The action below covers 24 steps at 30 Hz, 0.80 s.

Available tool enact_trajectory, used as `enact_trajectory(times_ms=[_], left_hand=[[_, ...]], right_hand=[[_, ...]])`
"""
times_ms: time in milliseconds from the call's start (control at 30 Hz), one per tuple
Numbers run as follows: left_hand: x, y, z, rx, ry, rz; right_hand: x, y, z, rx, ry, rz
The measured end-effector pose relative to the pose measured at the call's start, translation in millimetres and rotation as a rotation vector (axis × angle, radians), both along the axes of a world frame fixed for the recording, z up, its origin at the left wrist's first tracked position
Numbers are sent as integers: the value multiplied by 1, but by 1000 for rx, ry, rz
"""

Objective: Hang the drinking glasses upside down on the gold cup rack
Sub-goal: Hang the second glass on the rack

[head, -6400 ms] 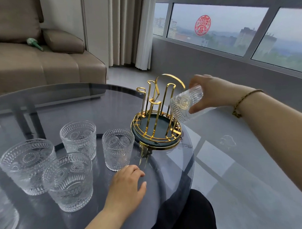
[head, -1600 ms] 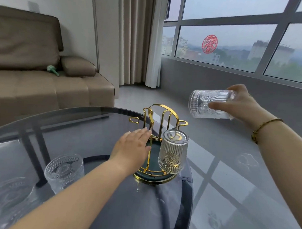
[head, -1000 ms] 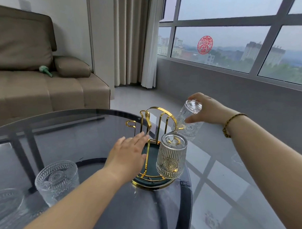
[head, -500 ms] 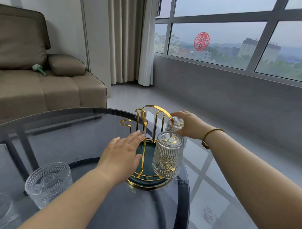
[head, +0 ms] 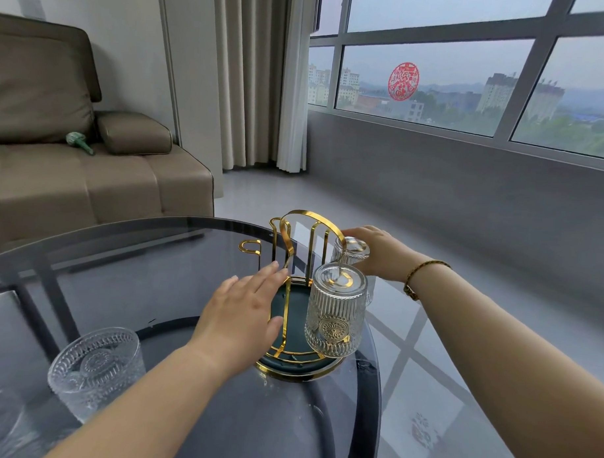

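Brown sofa [head: 90, 183], beige curtain [head: 251, 76]

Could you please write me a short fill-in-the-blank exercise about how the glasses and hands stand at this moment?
1. The right hand holds a glass that is turned ____ at the gold cup rack.
2. The near ribbed glass already hangs on the rack, held by ____ hand.
3. The left hand lies ____ against the rack's side.
4. An upright glass stands on the ____.

Missing words: upside down; neither; open; table
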<state>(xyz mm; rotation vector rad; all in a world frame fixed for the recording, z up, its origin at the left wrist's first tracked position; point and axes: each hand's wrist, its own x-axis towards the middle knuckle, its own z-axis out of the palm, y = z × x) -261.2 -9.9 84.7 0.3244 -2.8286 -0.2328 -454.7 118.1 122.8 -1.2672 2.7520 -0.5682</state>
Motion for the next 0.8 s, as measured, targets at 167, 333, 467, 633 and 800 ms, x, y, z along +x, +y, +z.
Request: enact_trajectory(times_ms=[167,333,467,633,800], left_hand=[[0,1,0,-3,-3,-1],[-1,0,-1,-14,-2,11],[0,0,2,-19,-12,23],[21,16,4,33,65,18],[84,42,-20,43,302,-48]], right_hand=[[0,8,3,-32,-45,21],[2,10,4,-40,-65,20],[10,22,12,-99,-58,-30],[44,42,23,-298,58,-76],[116,46,8,-666,71,19]])
